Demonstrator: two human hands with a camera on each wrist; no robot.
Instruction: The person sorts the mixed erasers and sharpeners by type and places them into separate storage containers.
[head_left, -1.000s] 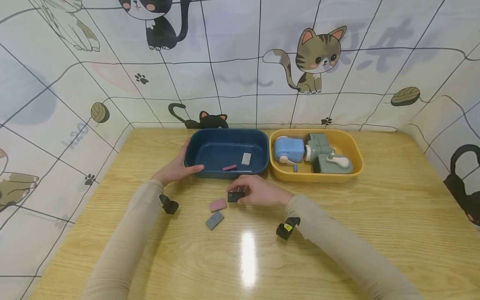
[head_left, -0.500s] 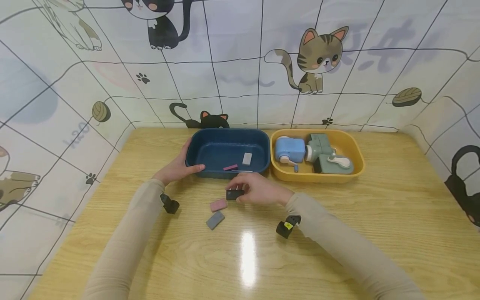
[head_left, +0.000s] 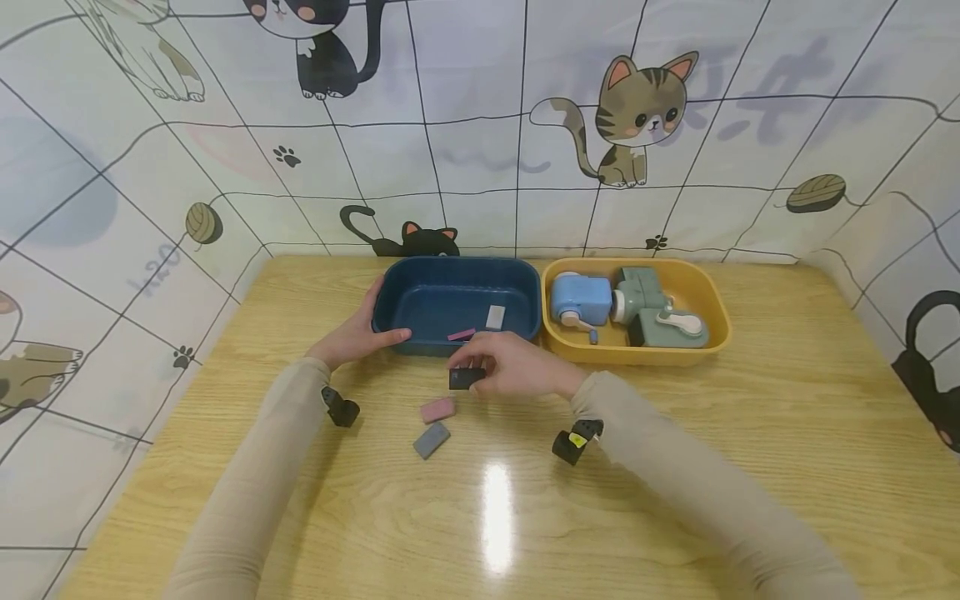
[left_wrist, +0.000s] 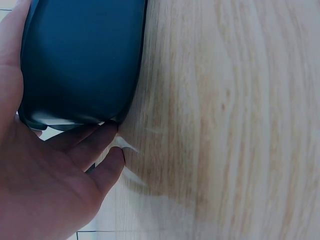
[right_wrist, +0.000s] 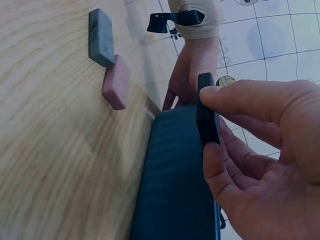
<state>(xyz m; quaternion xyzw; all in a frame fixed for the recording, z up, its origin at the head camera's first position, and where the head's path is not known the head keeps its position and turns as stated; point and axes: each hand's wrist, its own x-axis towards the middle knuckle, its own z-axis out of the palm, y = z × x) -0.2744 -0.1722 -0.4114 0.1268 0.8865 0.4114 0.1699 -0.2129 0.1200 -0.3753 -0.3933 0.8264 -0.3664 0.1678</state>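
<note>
Right grip (right_wrist: 285, 170) pinches the black block (right_wrist: 208, 117) near the blue bin (right_wrist: 175, 170); grey block (right_wrist: 101, 37), pink block (right_wrist: 117, 82) close together on the table (right_wrist: 50, 150)!

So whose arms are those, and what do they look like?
They're a person's, in plain long beige sleeves: left sleeve, right sleeve. The left hand and right hand are bare, without gloves. Each wrist wears a small, boxy black camera: left camera, right camera, the latter with a yellow mark.
</note>
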